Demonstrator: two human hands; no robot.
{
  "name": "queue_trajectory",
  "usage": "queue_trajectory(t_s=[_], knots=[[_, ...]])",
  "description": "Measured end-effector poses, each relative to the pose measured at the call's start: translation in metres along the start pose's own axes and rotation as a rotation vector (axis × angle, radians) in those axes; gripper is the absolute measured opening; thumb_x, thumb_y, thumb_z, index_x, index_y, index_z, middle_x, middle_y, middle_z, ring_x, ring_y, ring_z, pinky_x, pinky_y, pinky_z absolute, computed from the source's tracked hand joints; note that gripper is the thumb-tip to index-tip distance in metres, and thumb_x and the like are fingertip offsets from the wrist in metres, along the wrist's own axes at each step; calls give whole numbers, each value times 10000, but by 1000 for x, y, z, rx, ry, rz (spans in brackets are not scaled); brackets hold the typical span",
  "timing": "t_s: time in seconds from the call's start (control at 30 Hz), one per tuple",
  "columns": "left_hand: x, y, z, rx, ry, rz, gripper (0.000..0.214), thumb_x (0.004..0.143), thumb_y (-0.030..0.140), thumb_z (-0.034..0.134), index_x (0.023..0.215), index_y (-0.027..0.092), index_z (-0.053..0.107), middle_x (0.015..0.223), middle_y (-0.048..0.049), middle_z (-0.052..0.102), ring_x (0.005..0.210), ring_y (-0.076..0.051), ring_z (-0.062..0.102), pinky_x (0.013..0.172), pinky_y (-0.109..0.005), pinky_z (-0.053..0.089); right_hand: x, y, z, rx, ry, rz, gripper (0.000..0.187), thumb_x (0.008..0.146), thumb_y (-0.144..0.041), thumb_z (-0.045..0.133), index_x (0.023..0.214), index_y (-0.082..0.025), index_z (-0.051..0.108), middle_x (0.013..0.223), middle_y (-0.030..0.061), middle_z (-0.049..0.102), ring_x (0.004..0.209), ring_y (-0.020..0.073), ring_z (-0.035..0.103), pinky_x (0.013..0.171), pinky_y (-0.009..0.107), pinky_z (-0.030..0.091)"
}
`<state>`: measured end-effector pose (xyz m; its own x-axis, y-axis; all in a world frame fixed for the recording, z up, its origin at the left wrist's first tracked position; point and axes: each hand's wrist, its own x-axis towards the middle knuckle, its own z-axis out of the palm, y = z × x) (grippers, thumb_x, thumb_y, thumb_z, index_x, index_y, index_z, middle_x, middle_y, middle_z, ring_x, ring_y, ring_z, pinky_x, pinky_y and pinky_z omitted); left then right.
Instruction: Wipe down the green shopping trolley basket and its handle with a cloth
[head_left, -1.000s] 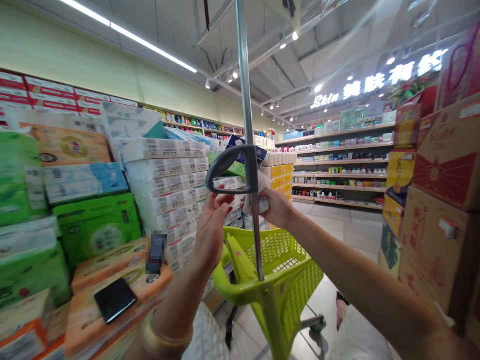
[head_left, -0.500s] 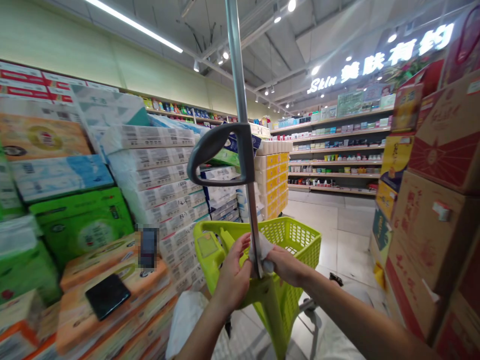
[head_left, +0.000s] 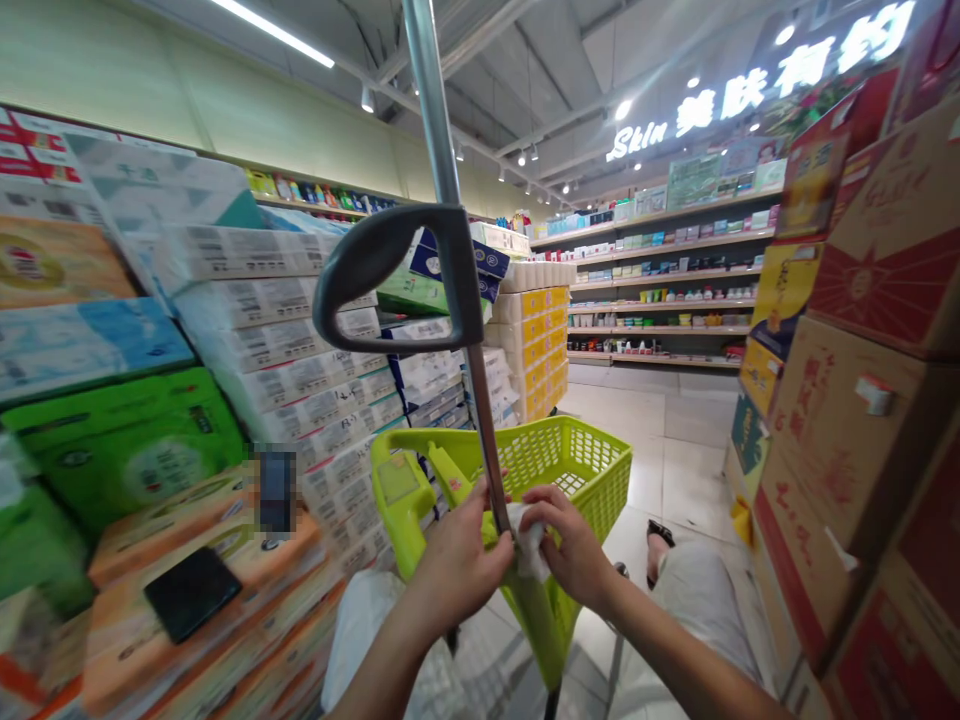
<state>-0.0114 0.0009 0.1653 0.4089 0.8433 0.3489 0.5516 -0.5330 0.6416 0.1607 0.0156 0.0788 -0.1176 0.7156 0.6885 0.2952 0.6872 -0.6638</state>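
A metal pole (head_left: 486, 425) with a grey loop handle (head_left: 465, 275) rises in front of me, its top leaning to the left. My left hand (head_left: 465, 545) grips the lower part of the pole, thumb in front and fingers partly hidden behind it. Just right of the pole, my right hand (head_left: 566, 545) pinches a crumpled white wipe (head_left: 531, 540), which lies close against the metal. Behind both hands stands a lime-green shopping cart (head_left: 600, 480) with a perforated basket. The pole's lower end is hidden by my hands.
Stacked paper packs (head_left: 300, 380) fill the left side; a black flat object (head_left: 193, 593) lies on orange packs (head_left: 135, 650). Cardboard boxes (head_left: 840, 430) are piled at right. Stocked shelves (head_left: 667, 290) stand beyond the tiled floor (head_left: 630, 415). My trouser leg (head_left: 697, 610) is at lower right.
The pole leans further left in view. My right hand's fingers have curled more over the wipe, on the pole's right side. My left hand stays at the pole, slightly lower.
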Motion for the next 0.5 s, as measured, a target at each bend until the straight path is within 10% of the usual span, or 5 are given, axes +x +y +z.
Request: queue_trajectory(t_s=[0.33, 0.5], knots=[[4, 1, -5, 492, -72, -285, 393, 718, 438, 646, 1065, 255, 639, 992, -71, 710, 1036, -323, 637, 854, -391, 458, -13, 2, 16, -168, 7, -75, 502, 702, -41, 470, 1157, -234, 555, 1174, 71, 622, 1117, 217, 561, 977, 392, 450], [7, -5, -13, 543, -86, -350, 361, 711, 416, 650, 1033, 252, 656, 979, -75, 721, 972, -303, 663, 779, -344, 450, -11, -11, 16, -252, -29, -68, 523, 777, -123, 519, 1284, -253, 496, 1408, 71, 471, 1377, 258, 335, 1117, 490, 311]])
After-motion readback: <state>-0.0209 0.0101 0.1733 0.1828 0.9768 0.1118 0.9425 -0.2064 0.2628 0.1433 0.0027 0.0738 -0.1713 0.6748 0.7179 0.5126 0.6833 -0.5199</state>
